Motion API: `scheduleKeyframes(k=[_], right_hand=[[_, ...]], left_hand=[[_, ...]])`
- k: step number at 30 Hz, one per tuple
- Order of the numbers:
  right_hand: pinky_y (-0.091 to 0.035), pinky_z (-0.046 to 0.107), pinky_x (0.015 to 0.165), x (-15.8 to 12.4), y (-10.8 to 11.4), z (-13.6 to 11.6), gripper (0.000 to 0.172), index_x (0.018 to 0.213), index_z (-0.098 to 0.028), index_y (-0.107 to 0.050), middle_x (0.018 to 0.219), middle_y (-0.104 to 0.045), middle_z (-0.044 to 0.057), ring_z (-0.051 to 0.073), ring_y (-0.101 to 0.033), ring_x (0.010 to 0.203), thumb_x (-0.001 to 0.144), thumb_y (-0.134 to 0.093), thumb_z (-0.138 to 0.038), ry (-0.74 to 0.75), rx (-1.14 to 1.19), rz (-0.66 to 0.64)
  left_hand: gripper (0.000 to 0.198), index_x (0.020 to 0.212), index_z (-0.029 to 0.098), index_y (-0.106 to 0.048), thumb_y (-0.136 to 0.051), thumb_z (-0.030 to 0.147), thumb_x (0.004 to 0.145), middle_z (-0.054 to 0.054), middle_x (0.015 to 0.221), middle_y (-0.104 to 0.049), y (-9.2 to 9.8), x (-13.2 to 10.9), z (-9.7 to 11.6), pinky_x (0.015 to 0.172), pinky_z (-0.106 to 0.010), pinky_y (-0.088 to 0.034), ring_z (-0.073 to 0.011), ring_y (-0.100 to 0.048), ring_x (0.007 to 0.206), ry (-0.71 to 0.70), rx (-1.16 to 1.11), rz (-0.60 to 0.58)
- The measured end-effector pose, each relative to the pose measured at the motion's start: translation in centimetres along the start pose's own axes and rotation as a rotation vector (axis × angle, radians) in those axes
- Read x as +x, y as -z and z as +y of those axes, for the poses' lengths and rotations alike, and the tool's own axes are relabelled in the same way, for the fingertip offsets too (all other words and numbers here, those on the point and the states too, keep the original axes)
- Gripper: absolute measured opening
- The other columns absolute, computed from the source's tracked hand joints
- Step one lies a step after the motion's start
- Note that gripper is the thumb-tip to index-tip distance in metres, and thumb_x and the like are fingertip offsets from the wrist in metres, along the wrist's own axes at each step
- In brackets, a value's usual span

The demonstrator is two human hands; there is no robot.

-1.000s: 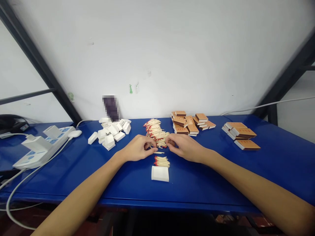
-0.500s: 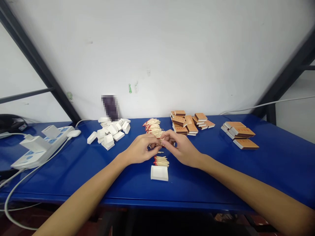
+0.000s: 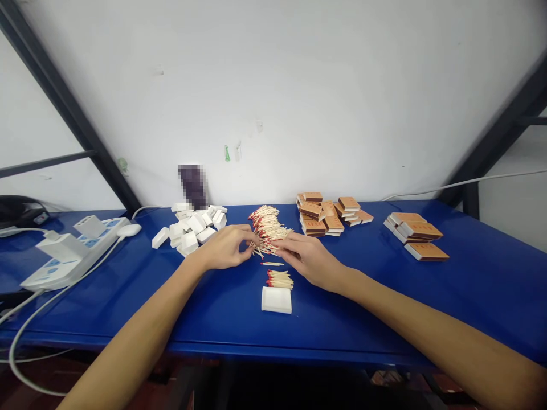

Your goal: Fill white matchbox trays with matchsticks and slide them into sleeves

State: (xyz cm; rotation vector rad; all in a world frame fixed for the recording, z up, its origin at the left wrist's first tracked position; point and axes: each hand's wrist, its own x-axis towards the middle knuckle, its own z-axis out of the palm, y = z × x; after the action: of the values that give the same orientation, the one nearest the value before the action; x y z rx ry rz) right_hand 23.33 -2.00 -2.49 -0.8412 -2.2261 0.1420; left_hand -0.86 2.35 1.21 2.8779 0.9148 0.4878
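A heap of red-tipped matches [image 3: 268, 226] lies at the middle of the blue table [image 3: 384, 302]. My left hand [image 3: 224, 248] sits at its left near edge, fingers curled and pinched on a few matches. My right hand [image 3: 305, 258] rests at the heap's near right edge, fingers bent onto the matches. Just in front lie a single loose match [image 3: 272, 263], a small aligned bundle of matches [image 3: 280, 279] and a white inner tray [image 3: 277, 300].
A pile of white inner trays [image 3: 192, 228] lies back left. Orange matchbox sleeves [image 3: 329, 213] are heaped back right, with stacked closed boxes [image 3: 416, 234] further right. A white power strip [image 3: 68, 250] with cables sits at the left. A wall stands behind.
Both hands lifted together over the bundle half a second ago, then went back to the heap; the left hand is now further left and back.
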Motion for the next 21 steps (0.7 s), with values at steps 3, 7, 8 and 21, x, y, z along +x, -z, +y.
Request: scheduleKeyframes(k=[3,7,8,21], right_hand=[[-0.044,0.026,0.065,0.1,-0.1,0.3,0.015,0.097,-0.017,-0.072,0.079,-0.066,0.005,0.016,-0.059,0.071,0.093,-0.058,-0.017,-0.018,-0.07,-0.057],[-0.042,0.025,0.063,0.3,-0.2,0.4,0.013,0.09,-0.018,-0.073,0.074,-0.067,0.003,0.015,-0.058,0.067,0.091,-0.061,-0.016,-0.069,-0.071,-0.11],[-0.042,0.026,0.064,0.4,-0.3,0.4,0.013,0.09,-0.018,-0.073,0.076,-0.069,0.003,0.015,-0.059,0.07,0.091,-0.061,-0.017,-0.07,-0.07,-0.129],[-0.038,0.029,0.066,0.9,1.4,0.3,0.028,0.081,-0.016,-0.069,0.074,-0.064,0.004,0.015,-0.054,0.07,0.098,-0.048,-0.025,-0.076,-0.069,-0.102]], left_hand=[[0.022,0.101,0.022,-0.071,-0.058,0.017,0.083,-0.001,0.087,-0.062,0.1,-0.1,0.2,0.063,-0.024,-0.041,-0.0125,-0.057,0.07,0.007,0.014,-0.082],[0.024,0.104,0.023,-0.071,-0.058,0.017,0.085,-0.002,0.088,-0.063,-0.2,0.1,0.5,0.065,-0.025,-0.042,-0.013,-0.058,0.07,-0.003,0.026,-0.11],[0.024,0.105,0.023,-0.07,-0.057,0.017,0.086,-0.002,0.089,-0.064,-0.2,0.1,0.5,0.065,-0.025,-0.042,-0.013,-0.058,0.07,-0.007,0.028,-0.109],[0.018,0.096,0.019,-0.067,-0.049,0.019,0.096,-0.003,0.09,-0.06,-0.6,0.1,0.4,0.066,-0.025,-0.041,-0.0142,-0.059,0.076,-0.065,0.108,-0.115]])
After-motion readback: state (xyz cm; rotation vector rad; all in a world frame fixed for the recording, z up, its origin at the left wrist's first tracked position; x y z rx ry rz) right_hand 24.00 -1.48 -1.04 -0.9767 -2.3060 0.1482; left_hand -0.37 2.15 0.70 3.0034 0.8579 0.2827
